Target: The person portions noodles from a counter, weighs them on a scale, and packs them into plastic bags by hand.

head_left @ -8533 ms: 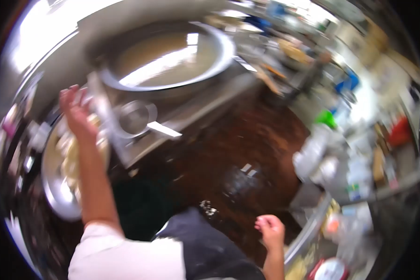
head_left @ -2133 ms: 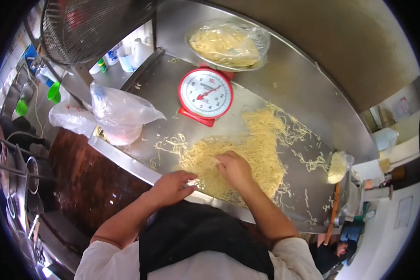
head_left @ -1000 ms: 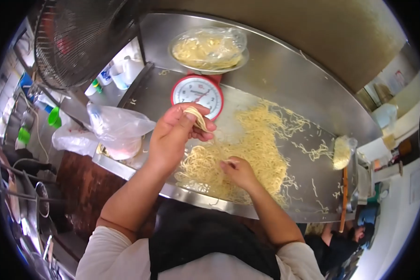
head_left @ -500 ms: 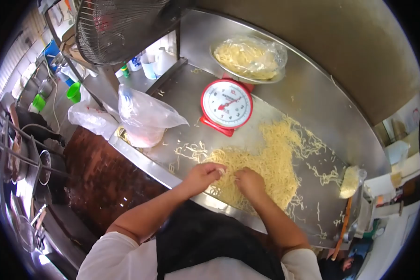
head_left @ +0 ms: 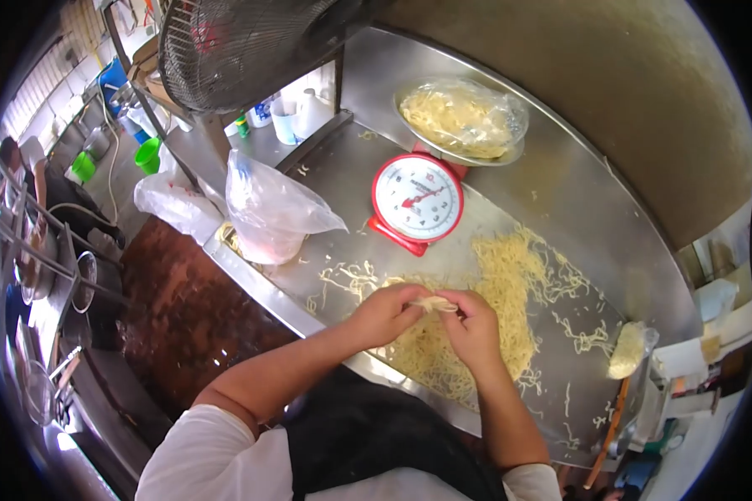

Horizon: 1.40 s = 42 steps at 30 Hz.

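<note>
My left hand (head_left: 386, 316) and my right hand (head_left: 474, 324) are close together above the near part of a noodle pile. Between their fingertips is a small bundle of pale noodles (head_left: 434, 304), pinched from both sides. The yellow noodle pile (head_left: 505, 275) lies loose on the steel table (head_left: 334, 225), with stray strands around it. Beyond my hands stands a red dial scale (head_left: 418, 199). Its pan (head_left: 510, 156) bears a clear plastic bag of noodles (head_left: 455, 117).
White plastic bags (head_left: 271, 209) stand at the table's left edge. A large fan (head_left: 234, 58) hangs over the upper left. At the right are a small bag of noodles (head_left: 626, 352) and an orange stick (head_left: 610, 434). Another person (head_left: 58, 188) is at the far left.
My hands have come together at the small noodle bundle, now held between them. Half a second ago they were slightly apart over the pile. The view has shifted a little.
</note>
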Each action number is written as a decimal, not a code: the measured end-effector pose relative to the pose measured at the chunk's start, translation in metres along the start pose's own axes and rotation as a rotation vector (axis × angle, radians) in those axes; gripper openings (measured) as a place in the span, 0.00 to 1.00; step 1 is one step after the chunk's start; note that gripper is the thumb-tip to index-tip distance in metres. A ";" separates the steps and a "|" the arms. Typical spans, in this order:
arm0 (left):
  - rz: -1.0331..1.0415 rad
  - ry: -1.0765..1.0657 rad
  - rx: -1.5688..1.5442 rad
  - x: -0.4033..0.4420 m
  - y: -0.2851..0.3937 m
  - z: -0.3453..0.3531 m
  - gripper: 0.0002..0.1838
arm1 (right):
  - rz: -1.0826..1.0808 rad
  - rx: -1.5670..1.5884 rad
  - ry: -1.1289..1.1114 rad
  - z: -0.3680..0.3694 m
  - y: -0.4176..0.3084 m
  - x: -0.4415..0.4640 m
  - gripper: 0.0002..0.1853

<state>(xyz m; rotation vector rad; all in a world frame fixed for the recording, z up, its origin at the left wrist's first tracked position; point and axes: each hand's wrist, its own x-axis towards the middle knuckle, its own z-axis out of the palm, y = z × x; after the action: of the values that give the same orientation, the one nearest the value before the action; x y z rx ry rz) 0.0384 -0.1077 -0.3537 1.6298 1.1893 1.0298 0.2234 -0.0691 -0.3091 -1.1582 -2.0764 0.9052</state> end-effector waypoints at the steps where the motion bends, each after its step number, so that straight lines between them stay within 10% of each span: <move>1: 0.042 0.025 -0.023 0.003 0.004 -0.002 0.16 | 0.041 0.048 -0.024 -0.002 0.001 0.000 0.15; 10: 0.179 0.050 -0.730 0.034 0.114 -0.057 0.12 | 0.233 0.670 -0.257 0.002 -0.022 0.020 0.15; 19: 0.265 0.233 -0.690 0.028 0.150 -0.098 0.11 | 0.502 0.129 -0.220 -0.001 0.106 -0.031 0.10; 25: 0.274 0.169 -0.655 0.026 0.144 -0.093 0.11 | 0.372 -0.447 -0.157 -0.040 0.088 -0.028 0.24; 28: 0.201 0.097 -0.673 0.028 0.138 -0.078 0.11 | 0.166 0.167 -0.060 -0.023 0.031 -0.007 0.31; 34: -0.007 0.038 -0.766 0.001 0.141 -0.061 0.11 | -0.041 0.125 -0.470 0.021 -0.002 0.012 0.23; 38: -0.076 0.029 -0.754 -0.017 0.077 -0.047 0.11 | 0.696 0.904 -0.317 0.031 0.049 0.008 0.13; 42: -0.259 -0.075 -0.558 -0.019 0.040 -0.028 0.14 | 0.625 1.220 -0.522 0.035 -0.018 0.012 0.19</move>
<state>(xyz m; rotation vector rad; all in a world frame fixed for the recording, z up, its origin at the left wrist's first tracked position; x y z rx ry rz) 0.0187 -0.1290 -0.3098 1.0413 0.9238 1.0084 0.1829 -0.0748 -0.3131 -0.8503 -0.9506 2.4733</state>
